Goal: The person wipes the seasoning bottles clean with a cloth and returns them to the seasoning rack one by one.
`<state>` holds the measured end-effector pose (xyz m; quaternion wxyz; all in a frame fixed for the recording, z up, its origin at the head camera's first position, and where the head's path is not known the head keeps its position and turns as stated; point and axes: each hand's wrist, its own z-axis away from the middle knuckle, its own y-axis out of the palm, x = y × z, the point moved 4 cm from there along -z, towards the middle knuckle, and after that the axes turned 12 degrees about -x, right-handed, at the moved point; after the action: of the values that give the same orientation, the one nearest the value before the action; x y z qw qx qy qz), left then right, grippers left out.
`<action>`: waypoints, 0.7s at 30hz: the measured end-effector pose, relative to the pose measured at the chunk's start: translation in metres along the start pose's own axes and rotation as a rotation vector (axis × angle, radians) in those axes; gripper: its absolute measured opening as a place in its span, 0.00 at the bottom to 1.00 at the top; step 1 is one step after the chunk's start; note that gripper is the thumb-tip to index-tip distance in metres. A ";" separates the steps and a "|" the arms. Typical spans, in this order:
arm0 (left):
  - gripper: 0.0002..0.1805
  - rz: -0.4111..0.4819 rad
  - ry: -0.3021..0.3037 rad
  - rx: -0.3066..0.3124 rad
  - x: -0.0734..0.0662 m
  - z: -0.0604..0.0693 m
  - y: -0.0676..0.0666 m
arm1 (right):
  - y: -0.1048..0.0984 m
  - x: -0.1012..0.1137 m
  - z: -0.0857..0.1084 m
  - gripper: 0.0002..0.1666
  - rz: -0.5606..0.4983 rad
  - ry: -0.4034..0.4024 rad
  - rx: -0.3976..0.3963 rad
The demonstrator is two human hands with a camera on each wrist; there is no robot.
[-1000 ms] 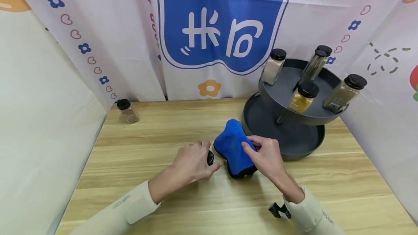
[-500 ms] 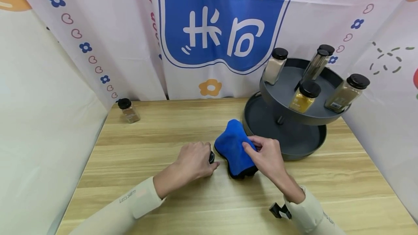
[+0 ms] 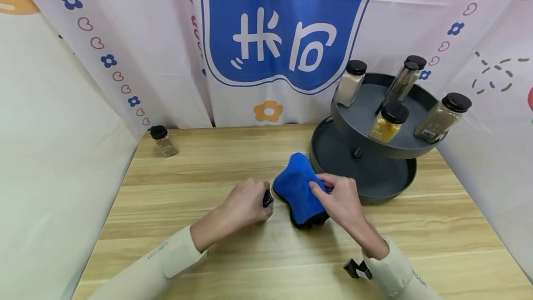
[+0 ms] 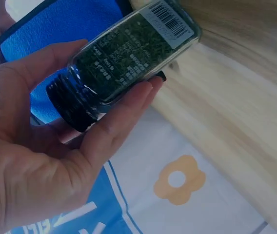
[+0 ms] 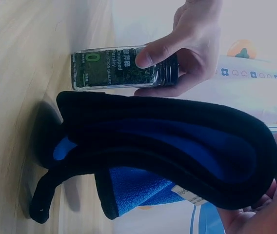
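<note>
The left hand [image 3: 245, 203] grips a glass jar with a black lid [image 3: 267, 198], thumb on one side and fingers on the other. Green flakes fill that jar [image 4: 128, 53] in the left wrist view; its label [image 5: 124, 66] reads chopped parsley in the right wrist view. Between thumb and fingers, the right hand [image 3: 341, 198] pinches a folded blue cloth with black edging [image 3: 300, 189], just right of the jar. The cloth [image 5: 177, 112] hangs in loose folds with a small tag, and jar and cloth are very close together.
A dark two-tier round rack [image 3: 362, 189] stands at the right; its upper tier holds several black-lidded jars, one yellow [image 3: 385, 128]. Another jar [image 3: 165, 143] stands at the table's back left corner. A small black object [image 3: 357, 269] is by the right sleeve.
The left thumb, stretched out towards the cloth a second ago, has drawn in against the jar. The right hand and cloth have stayed nearly still.
</note>
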<state>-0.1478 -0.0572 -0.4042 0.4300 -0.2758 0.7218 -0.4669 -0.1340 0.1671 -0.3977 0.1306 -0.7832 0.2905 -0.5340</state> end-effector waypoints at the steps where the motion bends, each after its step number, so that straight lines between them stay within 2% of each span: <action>1: 0.12 0.020 -0.007 0.000 0.002 0.000 0.000 | 0.000 0.000 0.000 0.08 -0.002 0.003 0.001; 6: 0.14 0.115 -0.086 -0.012 0.012 0.002 -0.003 | 0.001 -0.001 0.000 0.07 -0.005 0.012 0.004; 12: 0.20 0.219 -0.152 -0.113 0.024 0.006 -0.010 | -0.002 -0.001 0.000 0.07 -0.006 0.009 -0.016; 15: 0.21 0.342 -0.211 -0.175 0.029 0.009 -0.016 | -0.003 -0.001 -0.001 0.05 -0.014 0.008 -0.035; 18: 0.22 0.506 -0.282 -0.243 0.035 0.012 -0.021 | -0.003 0.000 -0.001 0.04 -0.026 0.010 -0.059; 21: 0.22 0.676 -0.321 -0.300 0.040 0.013 -0.023 | 0.000 0.004 -0.002 0.03 -0.057 0.019 -0.080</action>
<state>-0.1550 -0.1041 -0.4002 0.6217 -0.1519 0.7556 -0.1395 -0.1348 0.1653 -0.3936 0.0813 -0.7906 0.2904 -0.5329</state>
